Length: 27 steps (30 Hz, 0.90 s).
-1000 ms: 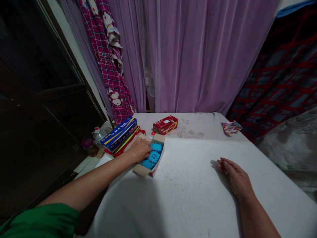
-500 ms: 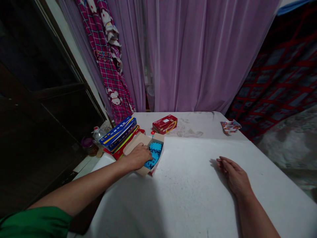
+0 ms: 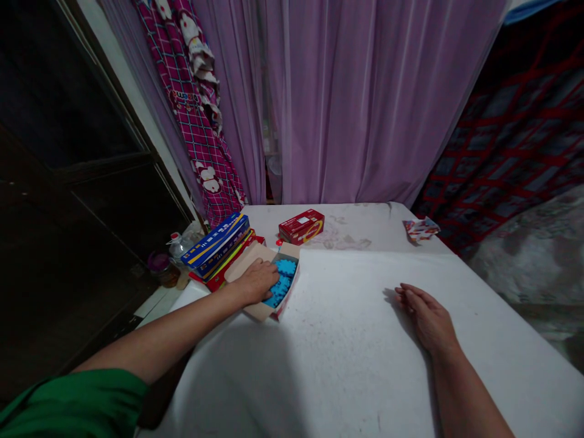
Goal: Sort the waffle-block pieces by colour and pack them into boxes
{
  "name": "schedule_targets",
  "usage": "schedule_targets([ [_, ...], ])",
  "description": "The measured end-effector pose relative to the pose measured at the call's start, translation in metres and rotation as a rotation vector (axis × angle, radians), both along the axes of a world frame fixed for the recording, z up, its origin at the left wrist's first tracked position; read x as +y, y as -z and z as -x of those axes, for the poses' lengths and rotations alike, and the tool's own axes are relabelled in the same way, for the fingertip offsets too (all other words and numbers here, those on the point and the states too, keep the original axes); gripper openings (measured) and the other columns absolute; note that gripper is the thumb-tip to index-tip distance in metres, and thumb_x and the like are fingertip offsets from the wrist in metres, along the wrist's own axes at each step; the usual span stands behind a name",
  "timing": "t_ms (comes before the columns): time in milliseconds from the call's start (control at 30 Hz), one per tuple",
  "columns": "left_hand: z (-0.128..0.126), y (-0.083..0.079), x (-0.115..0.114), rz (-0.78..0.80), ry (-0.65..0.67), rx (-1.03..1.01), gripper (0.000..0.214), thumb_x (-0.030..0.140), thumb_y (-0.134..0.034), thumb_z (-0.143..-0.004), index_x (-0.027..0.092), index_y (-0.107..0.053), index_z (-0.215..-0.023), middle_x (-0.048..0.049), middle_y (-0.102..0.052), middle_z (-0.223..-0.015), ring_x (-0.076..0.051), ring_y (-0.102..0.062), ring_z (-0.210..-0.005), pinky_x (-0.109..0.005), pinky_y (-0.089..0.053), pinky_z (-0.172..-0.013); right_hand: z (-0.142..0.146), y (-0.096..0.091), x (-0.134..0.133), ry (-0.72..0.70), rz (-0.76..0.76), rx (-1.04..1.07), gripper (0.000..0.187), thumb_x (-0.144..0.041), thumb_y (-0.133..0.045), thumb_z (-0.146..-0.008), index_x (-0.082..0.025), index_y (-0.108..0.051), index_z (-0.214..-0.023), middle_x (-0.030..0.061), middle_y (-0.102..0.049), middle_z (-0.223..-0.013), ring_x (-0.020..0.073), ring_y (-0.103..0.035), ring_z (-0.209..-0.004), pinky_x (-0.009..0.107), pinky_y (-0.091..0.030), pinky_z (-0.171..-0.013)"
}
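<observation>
My left hand reaches over the near left side of an open cardboard box. Its fingers curl down among blue plastic gear-shaped pieces that fill the box. The fingertips are hidden, so whatever they grip cannot be made out. To the right, my right hand rests on its side on the white table, away from every object. Its fingers are loosely curled together, and nothing shows in them.
Behind the open box's raised flap, blue boxes are stacked over red ones. A closed red box stands farther back. A crumpled colourful wrapper lies at the far right. Beyond the left edge are a plastic bottle and a purple-lidded jar.
My left fingers have drawn slightly back and curled more over the blue pieces. My right hand keeps its pose. The whole view has shifted a little.
</observation>
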<state>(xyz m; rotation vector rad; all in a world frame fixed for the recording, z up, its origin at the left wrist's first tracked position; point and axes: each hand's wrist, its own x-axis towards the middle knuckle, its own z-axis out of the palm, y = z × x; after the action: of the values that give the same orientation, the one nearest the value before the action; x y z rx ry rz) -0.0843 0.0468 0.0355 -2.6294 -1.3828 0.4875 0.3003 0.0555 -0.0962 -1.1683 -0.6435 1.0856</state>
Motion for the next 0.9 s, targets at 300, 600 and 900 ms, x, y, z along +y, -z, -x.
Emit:
schedule_targets([
  [300, 0.014, -0.005, 0.005, 0.097, 0.133, -0.021, 0.018, 0.031, -0.071, -0.077, 0.022, -0.067, -0.091, -0.0045, -0.067, -0.104, -0.023, -0.056, -0.097, -0.035, -0.033, -0.084, -0.002, 0.005, 0.002, -0.013, -0.019, 0.002, 0.044, -0.044, -0.090, -0.048, -0.021, -0.076, -0.082, 0.0036, -0.074, -0.081, 0.0123, -0.066, -0.065, 0.018, -0.057, -0.053],
  [600, 0.019, -0.001, 0.006, 0.070, 0.131, -0.120, 0.007, 0.025, -0.066, -0.082, 0.022, -0.067, -0.088, -0.0034, -0.069, -0.093, -0.021, -0.058, -0.093, -0.034, -0.035, -0.083, -0.004, 0.006, 0.002, -0.009, -0.007, -0.039, 0.042, -0.043, -0.088, -0.052, -0.020, -0.076, -0.085, 0.0035, -0.074, -0.083, 0.0105, -0.065, -0.064, 0.016, -0.055, -0.053],
  [900, 0.020, 0.000, 0.001, 0.050, 0.132, -0.127, 0.020, 0.018, -0.055, -0.087, 0.025, -0.067, -0.101, -0.0039, -0.071, -0.097, -0.021, -0.059, -0.093, -0.034, -0.035, -0.083, -0.003, 0.007, 0.002, -0.015, -0.019, -0.010, 0.045, -0.044, -0.089, -0.050, -0.019, -0.075, -0.085, 0.0036, -0.074, -0.082, 0.0113, -0.066, -0.065, 0.017, -0.056, -0.055],
])
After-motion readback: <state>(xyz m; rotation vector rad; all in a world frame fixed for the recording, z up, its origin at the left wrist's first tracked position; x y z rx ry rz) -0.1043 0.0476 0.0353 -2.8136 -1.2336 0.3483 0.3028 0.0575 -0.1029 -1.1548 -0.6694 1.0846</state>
